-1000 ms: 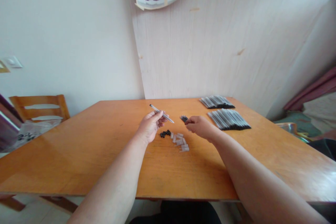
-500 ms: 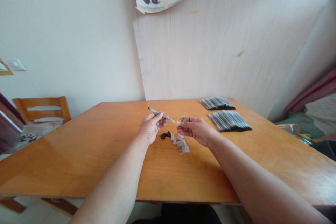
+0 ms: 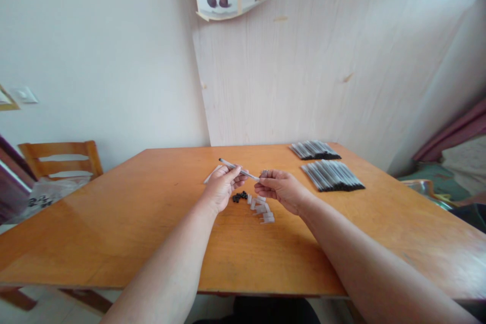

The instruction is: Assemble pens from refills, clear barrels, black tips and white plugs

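Note:
My left hand (image 3: pixel 223 188) is closed around a slim clear pen (image 3: pixel 227 163) with a black end, tilted down to the right. In my right hand (image 3: pixel 281 187) a small whitish pen cap is pinched, mostly hidden by the fingers. The pen's tip meets the cap between the hands; how far it sits inside I cannot tell. Below the hands lie several translucent pen caps (image 3: pixel 261 209) and a little heap of black plugs (image 3: pixel 240 196). Pale sticks (image 3: pixel 211 175), partly hidden, lie behind my left hand.
Two rows of clear pens with black ends, a nearer one (image 3: pixel 332 176) and a farther one (image 3: pixel 314 150), lie at the table's (image 3: pixel 114 223) back right. A wooden chair (image 3: pixel 61 159) with a plastic bag (image 3: pixel 49 195) stands left. The wall rises behind the table.
My left hand has moved slightly right, bringing the pen's tip up to the cap in my right hand. Pale sticks behind my left hand now show.

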Demonstrator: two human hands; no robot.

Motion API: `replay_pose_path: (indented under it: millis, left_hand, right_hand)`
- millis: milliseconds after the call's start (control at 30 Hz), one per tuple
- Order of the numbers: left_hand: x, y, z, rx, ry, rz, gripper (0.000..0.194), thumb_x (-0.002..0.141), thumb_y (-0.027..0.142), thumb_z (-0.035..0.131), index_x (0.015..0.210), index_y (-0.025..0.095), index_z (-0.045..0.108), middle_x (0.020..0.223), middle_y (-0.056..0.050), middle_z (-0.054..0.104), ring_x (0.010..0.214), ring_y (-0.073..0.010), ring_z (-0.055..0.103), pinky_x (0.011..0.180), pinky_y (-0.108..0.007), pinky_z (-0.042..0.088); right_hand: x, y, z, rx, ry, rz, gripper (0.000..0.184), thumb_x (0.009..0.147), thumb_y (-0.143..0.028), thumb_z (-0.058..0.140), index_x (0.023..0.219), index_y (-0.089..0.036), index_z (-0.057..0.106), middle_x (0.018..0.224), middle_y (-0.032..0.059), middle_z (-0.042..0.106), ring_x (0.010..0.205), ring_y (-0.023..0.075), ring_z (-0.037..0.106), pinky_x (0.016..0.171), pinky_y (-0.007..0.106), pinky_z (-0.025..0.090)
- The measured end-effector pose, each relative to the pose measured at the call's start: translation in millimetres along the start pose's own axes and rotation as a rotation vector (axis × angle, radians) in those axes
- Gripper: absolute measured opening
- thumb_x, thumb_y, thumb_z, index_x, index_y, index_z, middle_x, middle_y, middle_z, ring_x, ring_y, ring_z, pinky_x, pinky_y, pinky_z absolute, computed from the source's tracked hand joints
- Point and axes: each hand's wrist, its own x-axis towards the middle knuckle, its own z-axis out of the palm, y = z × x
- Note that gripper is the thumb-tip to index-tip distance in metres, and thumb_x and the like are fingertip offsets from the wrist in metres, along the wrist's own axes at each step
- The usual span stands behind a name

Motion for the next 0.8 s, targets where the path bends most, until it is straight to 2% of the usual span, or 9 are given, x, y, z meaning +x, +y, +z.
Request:
replay_pose_path:
  millis: [467, 800]
  left_hand:
    - [-1.1, -12.1, 12.0, -0.018, 0.011, 0.025, 0.025, 0.079, 0.033, 0.072, 0.087, 0.015, 0.058, 0.091, -0.01, 0.073, 0.083, -0.0166, 0.069, 0.08, -0.031, 0.051]
    - [-4.0, -15.7, 18.8, -0.059, 0.033, 0.053, 0.023, 0.08, 0.032, 0.072, 0.088, 0.015, 0.058, 0.095, -0.01, 0.073, 0.085, -0.0167, 0.069, 0.08, -0.031, 0.053]
  right_hand:
    - [4.4, 7.4, -2.1, 0.003, 0.078, -0.114, 0.014, 0.075, -0.02, 0.074, 0.076, -0.015, 0.061, 0.072, 0.0056, 0.07, 0.063, 0.0115, 0.066, 0.065, 0.025, 0.057]
    - [1.3, 6.0, 1.9, -0.008, 0.116, -0.165, 0.014, 0.076, -0.021, 0.072, 0.075, -0.016, 0.059, 0.07, 0.005, 0.069, 0.061, 0.011, 0.064, 0.065, 0.025, 0.056]
